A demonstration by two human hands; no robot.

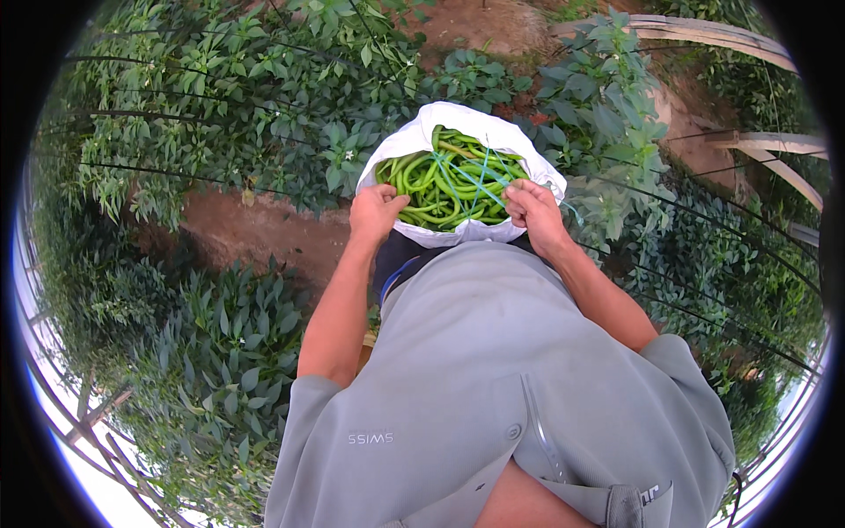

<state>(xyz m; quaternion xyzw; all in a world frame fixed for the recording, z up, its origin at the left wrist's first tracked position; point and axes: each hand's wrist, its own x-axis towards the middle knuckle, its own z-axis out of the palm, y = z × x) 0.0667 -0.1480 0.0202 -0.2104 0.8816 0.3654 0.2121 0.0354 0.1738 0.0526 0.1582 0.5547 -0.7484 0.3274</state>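
In front of my body stands a white sack (411, 138) with its mouth open, full of long green chili peppers (427, 180). Thin blue string (480, 182) crosses back and forth over the peppers between the sides of the mouth. My left hand (377, 211) is closed on the sack's left rim, thumb toward the peppers. At the right side, my right hand (534, 211) is closed in a pinch where the string meets its fingertips. A loose bit of string shows beyond that hand, by the right rim.
Leafy pepper plants (255, 97) grow in rows on both sides, with bare brown soil (264, 238) between them. Dark lines (176, 167) run across the rows at left and right. Pale curved poles (704, 35) stand at the upper right.
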